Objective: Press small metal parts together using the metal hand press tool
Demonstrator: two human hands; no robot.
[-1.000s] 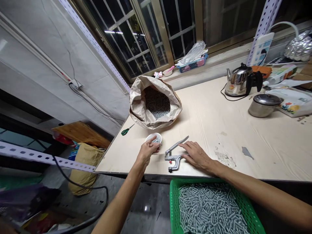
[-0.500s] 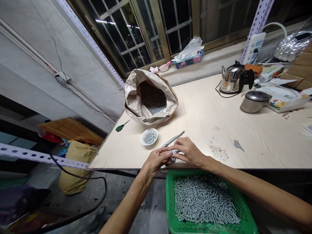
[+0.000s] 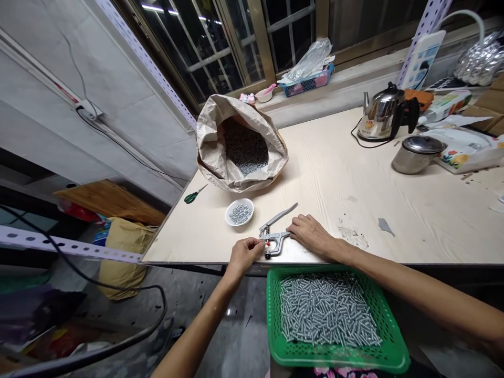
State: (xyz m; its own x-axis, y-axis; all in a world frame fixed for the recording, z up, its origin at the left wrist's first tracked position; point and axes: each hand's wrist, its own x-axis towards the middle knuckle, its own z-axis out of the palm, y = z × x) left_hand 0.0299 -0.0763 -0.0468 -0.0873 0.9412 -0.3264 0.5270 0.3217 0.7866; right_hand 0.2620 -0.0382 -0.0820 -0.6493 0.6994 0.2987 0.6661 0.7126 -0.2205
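Observation:
A grey metal hand press tool lies on the pale wooden table near its front edge. My left hand is pinched at the tool's jaw end, its fingertips closed on something too small to make out. My right hand lies flat on the tool's handles, fingers stretched out. A small white bowl of little metal parts stands just behind the tool. Below the table edge a green plastic basket holds many grey cylindrical pieces.
A brown paper sack full of dark metal parts stands open behind the bowl. Green-handled scissors lie at the table's left edge. A kettle and a lidded steel pot stand at the far right.
My left hand went from the white bowl to the tool's jaw, pinched. My right hand lifted to meet it, then settled flat on the handles again.

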